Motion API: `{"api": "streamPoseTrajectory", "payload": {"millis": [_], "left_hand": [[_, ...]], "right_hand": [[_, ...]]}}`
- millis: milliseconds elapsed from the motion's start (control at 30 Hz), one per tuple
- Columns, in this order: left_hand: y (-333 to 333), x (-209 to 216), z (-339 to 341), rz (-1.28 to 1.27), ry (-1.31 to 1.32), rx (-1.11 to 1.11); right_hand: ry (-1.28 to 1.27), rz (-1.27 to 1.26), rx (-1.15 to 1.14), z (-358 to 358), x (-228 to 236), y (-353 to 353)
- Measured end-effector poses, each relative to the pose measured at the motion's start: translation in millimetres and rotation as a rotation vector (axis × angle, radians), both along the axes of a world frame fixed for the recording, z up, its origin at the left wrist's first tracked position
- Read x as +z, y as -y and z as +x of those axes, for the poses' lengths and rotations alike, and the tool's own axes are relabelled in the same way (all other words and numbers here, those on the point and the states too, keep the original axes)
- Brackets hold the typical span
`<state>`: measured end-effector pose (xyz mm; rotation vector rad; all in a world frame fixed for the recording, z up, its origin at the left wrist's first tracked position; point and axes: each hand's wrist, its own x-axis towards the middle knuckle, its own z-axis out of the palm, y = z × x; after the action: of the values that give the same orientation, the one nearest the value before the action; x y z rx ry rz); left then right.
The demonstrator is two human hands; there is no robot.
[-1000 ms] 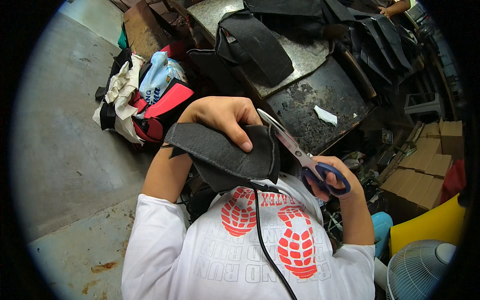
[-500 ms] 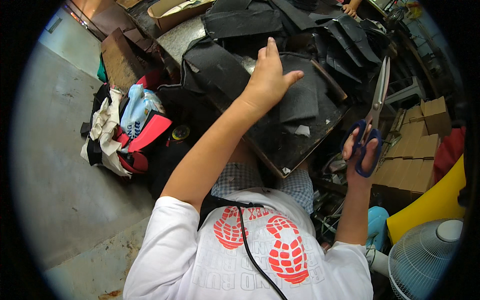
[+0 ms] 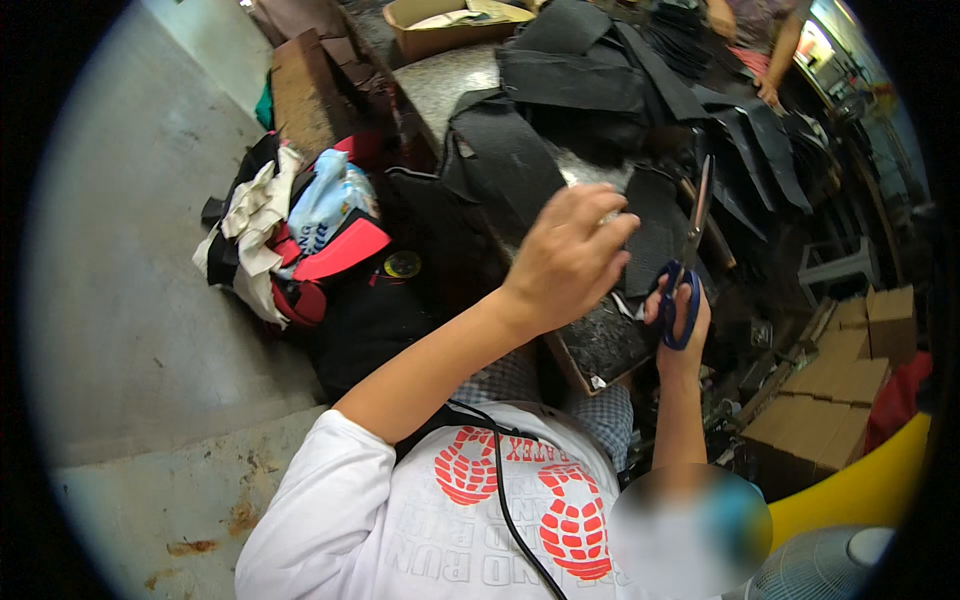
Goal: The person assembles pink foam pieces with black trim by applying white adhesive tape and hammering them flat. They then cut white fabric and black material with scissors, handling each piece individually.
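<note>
My right hand (image 3: 690, 312) has its fingers through the dark blue handles of a pair of scissors (image 3: 690, 245). The blades point up and away from me, nearly together. My left hand (image 3: 570, 258) hovers over the dark work board (image 3: 605, 345), back of the hand up and fingers curled. A small pale bit shows between its fingers, too small to name. Beneath and beyond this hand lies a black fabric-like piece (image 3: 655, 215). White scraps (image 3: 625, 307) lie on the board beside the scissors.
Black sheet pieces (image 3: 570, 80) are heaped on the table beyond. A cardboard box (image 3: 450, 35) stands at the far left, fabric scraps (image 3: 265, 220) at left. Flattened cartons (image 3: 820, 400) and a fan (image 3: 830, 565) are at right. Another person's hand (image 3: 768, 92) rests far right.
My left hand has gone from outstretched fingers to curled ones and come nearer the scissors. My right hand with the scissors has moved left toward the board. The view has shifted.
</note>
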<state>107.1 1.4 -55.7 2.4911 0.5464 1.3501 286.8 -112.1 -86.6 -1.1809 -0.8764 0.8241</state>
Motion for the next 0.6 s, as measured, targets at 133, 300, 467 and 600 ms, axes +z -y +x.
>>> {"api": "streamPoseTrajectory", "payload": {"millis": [133,300,467,600], "left_hand": [[-17.5,-3.2,-82.3,0.112,0.157,0.595],[-52.4,-11.9,-143.4,-0.394,0.081,0.504],[-44.7,18.5,-169.8,-1.136,0.574,0.066],[-37.1,41.1,-171.6,-1.178,0.548,-0.002]], "right_hand": [[0.01,-0.032,0.122,-7.3,11.3,-1.8],[-0.094,-0.183,0.504,-32.5,37.5,-8.1],[0.002,-0.369,0.947,-63.1,51.7,-24.1],[-0.128,-0.363,1.063,-77.9,54.6,-35.3]]}}
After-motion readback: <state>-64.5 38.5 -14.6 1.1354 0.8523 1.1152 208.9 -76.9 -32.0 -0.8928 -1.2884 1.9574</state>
